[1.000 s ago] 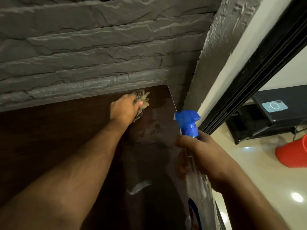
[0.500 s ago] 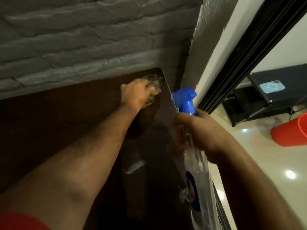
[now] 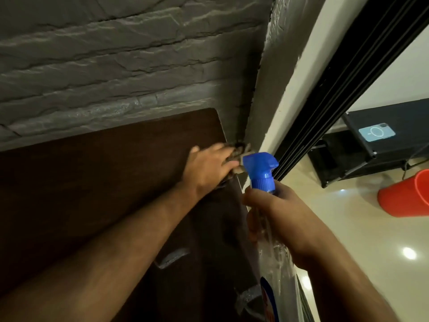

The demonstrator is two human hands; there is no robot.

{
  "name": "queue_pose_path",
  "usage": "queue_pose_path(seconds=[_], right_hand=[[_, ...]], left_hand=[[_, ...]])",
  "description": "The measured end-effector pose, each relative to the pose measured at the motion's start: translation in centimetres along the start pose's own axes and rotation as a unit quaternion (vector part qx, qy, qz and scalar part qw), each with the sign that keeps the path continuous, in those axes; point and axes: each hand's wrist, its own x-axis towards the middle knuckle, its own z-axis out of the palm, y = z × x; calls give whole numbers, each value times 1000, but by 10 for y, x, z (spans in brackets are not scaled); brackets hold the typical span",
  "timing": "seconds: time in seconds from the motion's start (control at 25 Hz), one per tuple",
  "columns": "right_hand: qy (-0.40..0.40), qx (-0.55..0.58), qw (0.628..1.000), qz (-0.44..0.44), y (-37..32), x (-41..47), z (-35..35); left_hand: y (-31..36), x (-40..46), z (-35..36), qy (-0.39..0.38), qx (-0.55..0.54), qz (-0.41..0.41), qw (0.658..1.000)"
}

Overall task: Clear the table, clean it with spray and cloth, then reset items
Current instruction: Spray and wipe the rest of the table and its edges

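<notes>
The dark brown wooden bench (image 3: 97, 182) stands with its far edge against a grey rough stone wall (image 3: 130, 61). A crumpled grey-brown cloth (image 3: 239, 152) lies on the bench's far right corner, under the fingers of the left hand (image 3: 210, 168), which presses on it. Nearer than that hand, pale wet streaks (image 3: 173, 257) glint on the dark top. Right of the right hand (image 3: 278, 219), a glossy cream tiled floor (image 3: 348, 228) carries a red plastic bucket (image 3: 408, 194) and a low black stand (image 3: 380, 145), on which lies a light blue phone (image 3: 376, 132).
</notes>
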Motion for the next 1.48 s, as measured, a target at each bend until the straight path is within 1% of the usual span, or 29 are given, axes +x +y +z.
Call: queue_pose_path(seconds=[0.04,0.08,0.16,0.2,0.24,0.32,0.4,0.44,0.48,0.52,0.6,0.64,0.68,0.76,0.8,0.84,0.88,0.92,0.96,1.0,1.04,1.08,1.12,1.2,1.24,1.28,1.32,1.4,1.48], right_hand=[[-3,9,1000,-1,1,0,-3],[-4,14,1000,-3,1,0,-4],[2,18,1000,-9,3,4,-7],[5,17,1000,-11,4,6,-7],[7,14,1000,-11,4,8,-6],[9,14,1000,-9,5,7,1],[5,9,1000,-8,6,3,8],[6,5,1000,-7,7,1,11],[7,4,1000,-7,7,0,12],[8,0,1000,-5,8,-2,13],[16,-24,1000,-9,8,-6,18],[21,-35,999,-13,8,-9,20],[23,-37,999,-15,7,-13,23],[22,-27,999,-16,8,-21,30],[21,-23,999,-16,10,-26,34],[19,-20,999,-18,12,-31,35],[18,-16,1000,-19,16,-36,36],[21,-14,1000,-19,19,-41,38],[26,-17,999,-18,22,-45,40],[36,-23,999,-18,24,-48,43],[47,-28,998,-18,27,-50,46],[53,-30,998,-18,29,-52,48],[50,-29,998,-17,32,-53,50],[31,-23,999,-11,38,-60,58],[23,-23,999,-8,41,-64,61],[20,-28,999,-4,44,-69,64],[18,-40,999,-3,47,-74,68],[8,-62,998,-3,52,-79,77],[-11,-58,998,3,60,-80,86]], left_hand=[[-17,-7,-3,20,0,-6,1000],[-37,1,-8,46,23,-38,998],[-69,47,-19,58,60,-134,988],[-73,70,-27,61,39,-172,982],[-67,83,-29,60,33,-187,980],[-37,65,-15,48,26,-132,990],[-20,-6,-2,14,-8,-4,1000],[-26,-41,0,-4,-29,31,999],[-39,-55,-4,-7,-26,38,999],[-54,-49,-8,3,-8,14,1000],[-73,-5,-20,33,18,-117,992],[-69,17,-26,41,16,-157,987],[-54,30,-27,36,16,-157,987],[-12,10,-14,-2,-6,-81,997],[1,-22,-8,-17,-22,-14,1000],[0,-56,-1,-17,-35,40,998],[-14,-80,-2,-26,-29,55,998],[-35,-84,-7,-16,-12,50,999],[-56,-74,-12,-1,18,15,1000],[-73,-52,-20,11,41,-44,998],[-81,-28,-29,19,38,-97,994],[-79,-10,-34,20,24,-126,991],[-69,-4,-34,13,12,-114,993],[-52,-40,-21,-28,-5,-30,999],[-57,-67,-18,-41,-8,8,999],[-75,-86,-17,-32,-8,17,999],[-100,-97,-23,-7,-3,-8,1000],[-146,-92,-38,34,43,-107,993],[-164,-79,-42,45,51,-150,986]])
